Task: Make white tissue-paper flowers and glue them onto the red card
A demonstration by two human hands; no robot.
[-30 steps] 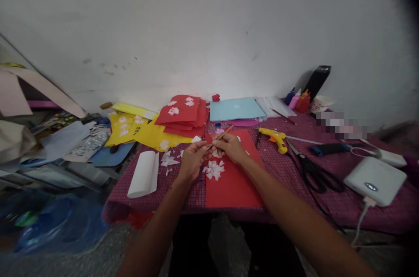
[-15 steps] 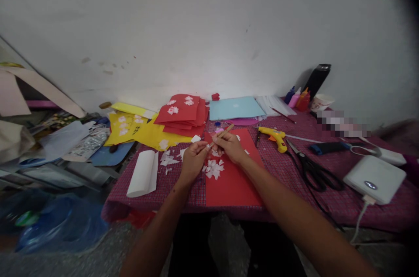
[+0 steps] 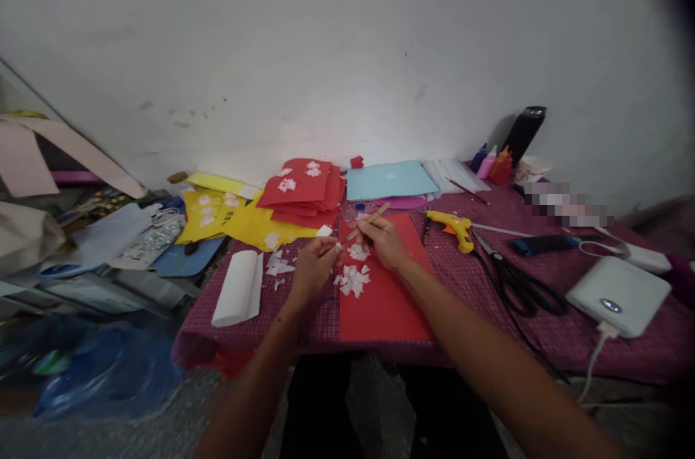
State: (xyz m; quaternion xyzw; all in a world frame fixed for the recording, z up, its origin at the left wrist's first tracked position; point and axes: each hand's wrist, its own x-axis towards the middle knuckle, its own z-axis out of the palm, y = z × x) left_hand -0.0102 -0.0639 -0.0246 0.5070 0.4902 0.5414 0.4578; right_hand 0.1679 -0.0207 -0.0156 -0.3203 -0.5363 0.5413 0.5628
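Note:
My left hand [image 3: 313, 267] is closed in a pinch on a small white paper scrap [image 3: 339, 246], at the left edge of the red sheet [image 3: 385, 318]. Over the sheet, my right hand [image 3: 385, 243] is closed around a thin wooden stick [image 3: 380, 212], whose lower end slants toward the left fingers. Two white paper flowers lie on the red sheet below the hands: a ragged lower flower [image 3: 352, 281] and a smaller upper flower [image 3: 357, 252], partly beside the right fingers. Torn white paper pieces [image 3: 279, 265] are scattered left of my left hand.
A white paper roll [image 3: 234, 292] lies at left. Behind are red cards with flowers [image 3: 304, 184], yellow sheets [image 3: 247, 224] and a blue sheet [image 3: 391, 180]. To the right are a yellow glue gun [image 3: 453, 226], black-handled scissors [image 3: 521, 281], paint bottles [image 3: 500, 166] and a white box [image 3: 619, 292].
My hands have moved slightly apart, the left one down and leftward. The stick's lower end has come away from the left fingers, and the upper flower shows more fully.

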